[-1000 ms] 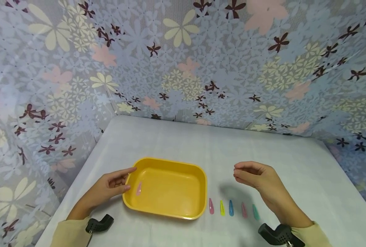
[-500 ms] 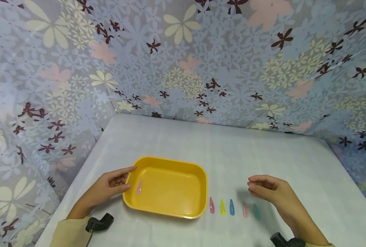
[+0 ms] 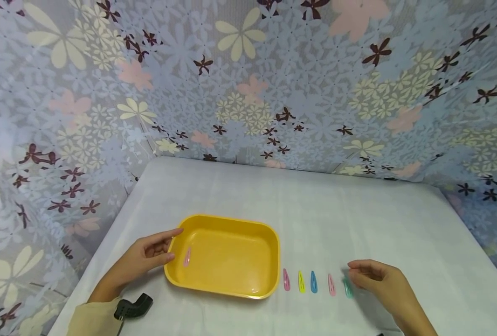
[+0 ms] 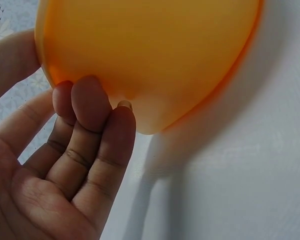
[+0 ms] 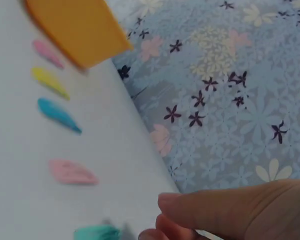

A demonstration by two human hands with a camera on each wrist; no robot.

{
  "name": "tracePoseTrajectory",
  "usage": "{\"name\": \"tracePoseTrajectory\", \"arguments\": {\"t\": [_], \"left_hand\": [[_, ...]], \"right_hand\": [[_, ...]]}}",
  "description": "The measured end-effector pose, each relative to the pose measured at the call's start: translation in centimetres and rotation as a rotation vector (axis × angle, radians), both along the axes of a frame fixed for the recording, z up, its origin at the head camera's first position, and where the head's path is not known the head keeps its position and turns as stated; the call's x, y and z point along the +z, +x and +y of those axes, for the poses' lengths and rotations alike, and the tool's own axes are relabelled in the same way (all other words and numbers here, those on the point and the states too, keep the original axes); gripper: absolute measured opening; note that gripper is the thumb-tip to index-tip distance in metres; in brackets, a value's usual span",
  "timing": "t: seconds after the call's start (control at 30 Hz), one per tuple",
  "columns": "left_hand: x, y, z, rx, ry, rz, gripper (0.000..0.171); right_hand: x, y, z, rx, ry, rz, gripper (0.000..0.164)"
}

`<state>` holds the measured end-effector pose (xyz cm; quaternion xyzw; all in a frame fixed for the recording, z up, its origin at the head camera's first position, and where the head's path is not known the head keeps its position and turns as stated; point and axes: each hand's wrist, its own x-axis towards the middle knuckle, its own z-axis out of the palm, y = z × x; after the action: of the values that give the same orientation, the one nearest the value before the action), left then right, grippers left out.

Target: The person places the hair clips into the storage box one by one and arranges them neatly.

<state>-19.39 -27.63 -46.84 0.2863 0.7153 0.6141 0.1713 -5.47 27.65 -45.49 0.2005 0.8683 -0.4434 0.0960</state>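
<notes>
My left hand holds the left end of a yellow tray, index finger and thumb at its rim. The left wrist view shows the other fingers bent against the tray's outer wall. Inside the tray lies one pink snap hair clip. My right hand hovers just right of a teal hair clip, thumb and fingers loosely bent with nothing between them. Left of that clip, a row on the table has a light pink clip, a blue clip, a yellow clip and a darker pink clip.
A white cloth covers the table. Floral fabric hangs behind it and along the sides. A black wrist device sits at the left sleeve, near the tray's front left corner.
My right hand has come down and to the right, from above the row of clips to beside the teal one. The left hand stays at the tray, and the clips lie as before.
</notes>
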Motion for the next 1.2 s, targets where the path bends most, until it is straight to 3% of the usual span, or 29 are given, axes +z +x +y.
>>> {"name": "tracePoseTrajectory", "arguments": {"t": [0.13,0.23,0.4,0.73,1.07,1.2], "left_hand": [[-0.1,0.1,0.0,0.001,0.0,-0.007,0.055],[0.0,0.1,0.1,0.0,0.0,-0.003,0.055],[0.1,0.1,0.0,-0.01,0.01,-0.003,0.055],[0.0,0.1,0.0,0.0,-0.006,-0.015,0.055],[0.3,0.1,0.1,0.016,-0.028,-0.009,0.055],[0.3,0.2,0.2,0.024,-0.032,-0.014,0.055]], "right_hand": [[-0.5,0.5,-0.5,0.029,0.231,0.063,0.041],[-0.8,0.8,-1.2,0.044,0.33,0.125,0.031],[-0.9,0.9,-2.2,0.06,0.373,0.149,0.025],[-1.3,0.7,-3.1,0.062,0.424,0.163,0.029],[-1.3,1.0,-3.5,0.107,0.465,0.273,0.02],[-1.4,0.9,-3.3,0.108,0.445,0.254,0.02]]}}
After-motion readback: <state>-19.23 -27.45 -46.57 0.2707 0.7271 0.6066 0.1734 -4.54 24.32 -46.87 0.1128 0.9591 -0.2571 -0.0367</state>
